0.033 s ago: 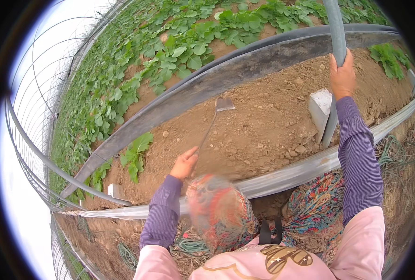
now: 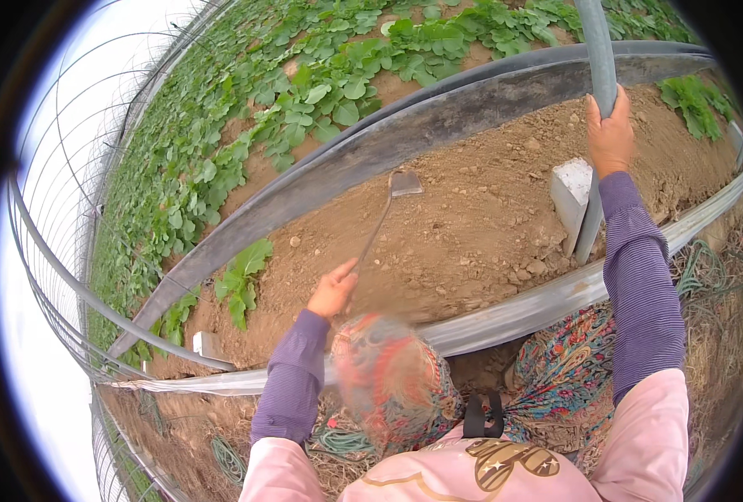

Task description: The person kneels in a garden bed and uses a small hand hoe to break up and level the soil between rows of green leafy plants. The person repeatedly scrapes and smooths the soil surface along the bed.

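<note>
My left hand (image 2: 332,291) grips the thin handle of a small hoe (image 2: 385,209), whose flat metal blade rests out on the bare brown soil (image 2: 472,209) of a raised bed. Up at the right, my right hand (image 2: 610,134) is closed around a grey upright pole (image 2: 599,58) that rises from the bed beside a white block (image 2: 570,197). Both forearms wear purple striped sleeves. A patterned headscarf, blurred, sits between my arms at the lower centre.
A grey plastic strip (image 2: 405,138) borders the bed's far side, with green leafy plants (image 2: 304,92) beyond it. A pale plastic strip (image 2: 547,297) edges the near side. Wire hoops (image 2: 62,276) curve along the left. A small plant (image 2: 242,276) grows at the bed's left end.
</note>
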### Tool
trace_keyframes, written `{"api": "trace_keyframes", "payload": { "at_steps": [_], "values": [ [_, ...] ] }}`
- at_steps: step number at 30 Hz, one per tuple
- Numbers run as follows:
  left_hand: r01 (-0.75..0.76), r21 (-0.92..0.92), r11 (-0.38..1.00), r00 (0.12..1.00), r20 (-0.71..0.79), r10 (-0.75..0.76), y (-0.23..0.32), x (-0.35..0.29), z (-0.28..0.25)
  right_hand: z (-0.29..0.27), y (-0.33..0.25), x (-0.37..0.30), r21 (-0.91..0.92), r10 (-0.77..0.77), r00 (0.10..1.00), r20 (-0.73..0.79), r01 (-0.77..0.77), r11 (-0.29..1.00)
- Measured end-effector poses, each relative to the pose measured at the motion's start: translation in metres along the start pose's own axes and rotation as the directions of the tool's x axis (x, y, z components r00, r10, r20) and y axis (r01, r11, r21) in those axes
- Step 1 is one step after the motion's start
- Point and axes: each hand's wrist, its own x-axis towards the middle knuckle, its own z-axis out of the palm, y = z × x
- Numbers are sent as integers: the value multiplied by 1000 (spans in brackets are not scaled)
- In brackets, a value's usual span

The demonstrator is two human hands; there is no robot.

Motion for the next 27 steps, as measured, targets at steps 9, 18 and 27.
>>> {"api": "trace_keyframes", "payload": {
  "at_steps": [9, 18, 27],
  "values": [
    [-169, 229, 959, 986, 44, 163, -7, 10, -10, -3, -2, -1, 36, 22, 999, 26, -23, 999],
    [27, 41, 999, 983, -182, -19, -11, 1, -37, -4, -3, -1, 20, 32, 999, 20, -33, 999],
    [-279, 267, 922, 930, 315, 190, 42, 20, 43, -2, -1, -1, 33, -6, 1000, 12, 6, 999]
  ]
}}
